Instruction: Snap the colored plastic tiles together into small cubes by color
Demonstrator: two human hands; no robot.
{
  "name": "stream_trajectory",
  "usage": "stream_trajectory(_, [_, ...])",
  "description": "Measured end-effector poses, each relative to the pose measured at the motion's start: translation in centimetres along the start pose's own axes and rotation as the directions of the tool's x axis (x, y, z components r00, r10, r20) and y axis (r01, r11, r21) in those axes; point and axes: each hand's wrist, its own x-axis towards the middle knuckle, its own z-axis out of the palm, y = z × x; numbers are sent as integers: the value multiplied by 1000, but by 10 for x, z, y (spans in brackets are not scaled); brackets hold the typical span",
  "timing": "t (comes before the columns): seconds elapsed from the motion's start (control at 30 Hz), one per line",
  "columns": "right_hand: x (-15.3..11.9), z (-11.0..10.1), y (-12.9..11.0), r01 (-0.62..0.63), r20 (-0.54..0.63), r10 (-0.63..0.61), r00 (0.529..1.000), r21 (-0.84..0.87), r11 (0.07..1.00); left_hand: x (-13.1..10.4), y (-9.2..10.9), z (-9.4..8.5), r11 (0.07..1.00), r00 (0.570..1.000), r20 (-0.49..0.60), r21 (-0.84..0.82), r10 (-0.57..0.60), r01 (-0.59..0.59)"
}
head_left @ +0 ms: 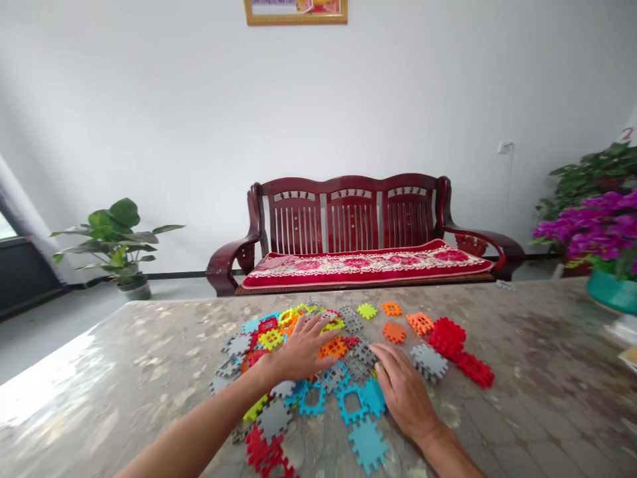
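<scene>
Notched plastic pieces in grey, blue, red, orange and yellow-green lie in a loose pile on the marbled table point(164, 372). Over the middle of the pile is my left hand point(304, 346), palm down with its fingers spread, near an orange piece point(333, 347). My right hand point(404, 392) rests at the pile's right side, beside a grey piece point(362, 352) and blue pieces point(351, 403); its fingers lie close together and their undersides are hidden. Red pieces point(448, 338) and a round-looking grey stack point(430, 362) sit right of it.
Beyond the table stands a dark red wooden bench point(351, 219) with a red patterned cover point(368, 264). A teal pot point(612, 291) with purple flowers point(594, 226) is at the table's right edge. A potted plant point(119, 242) stands at the left.
</scene>
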Motion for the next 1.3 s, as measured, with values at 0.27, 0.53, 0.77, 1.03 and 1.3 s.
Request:
stream_trajectory(0.27, [0, 1, 2, 19, -18, -19, 1000, 11, 1000, -142, 19, 47, 996, 997, -18, 50, 72, -71])
stream_trajectory(0.53, [-1, 5, 6, -6, -20, 6, 1000, -18, 1000, -126, 5, 61, 991, 990, -113, 85, -89, 99])
stream_trajectory(0.77, [-1, 7, 12, -64, -52, 66, 996, 35, 997, -104, 15, 51, 983, 977, -158, 94, -144, 160])
stream_trajectory(1.03, [0, 6, 13, -131, 4, 131, 991, 75, 989, -64, 94, 70, 947, 947, -39, -43, 318, -319])
stream_trajectory(1.3, [3, 5, 3, -91, 189, 82, 979, 43, 995, -55, 89, 58, 974, 972, -82, -14, 222, -224])
